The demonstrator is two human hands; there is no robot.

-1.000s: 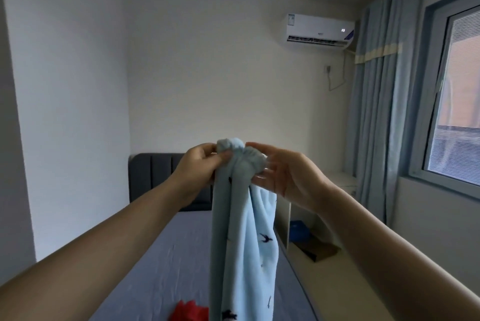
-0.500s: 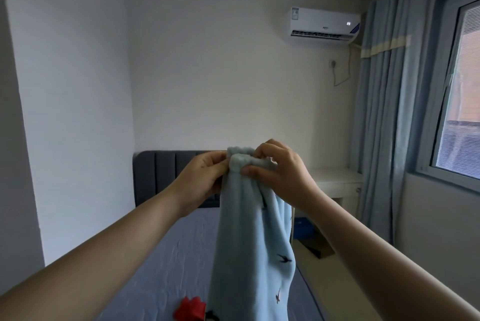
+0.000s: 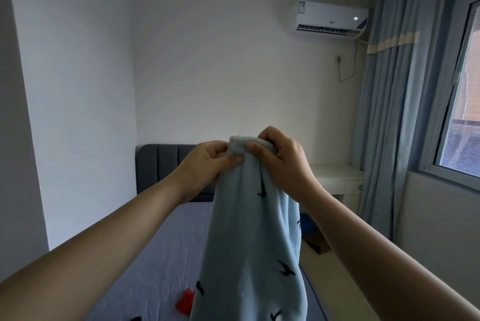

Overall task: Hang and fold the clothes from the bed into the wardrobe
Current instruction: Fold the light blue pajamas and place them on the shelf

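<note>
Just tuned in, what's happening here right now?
A person is holding a light blue garment up in the air at the bed. The left hand and right hand both pinch its bunched top edge, close together, and the rest hangs down loose. It is not folded or hung yet. A red item lies on the bed.

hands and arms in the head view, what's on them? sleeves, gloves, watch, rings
Nothing worn shows. The left hand and right hand are bare, with no gloves and no rings visible. The left forearm and right forearm are uncovered to the frame's edge, with no sleeve, watch or bracelet in view.
</note>
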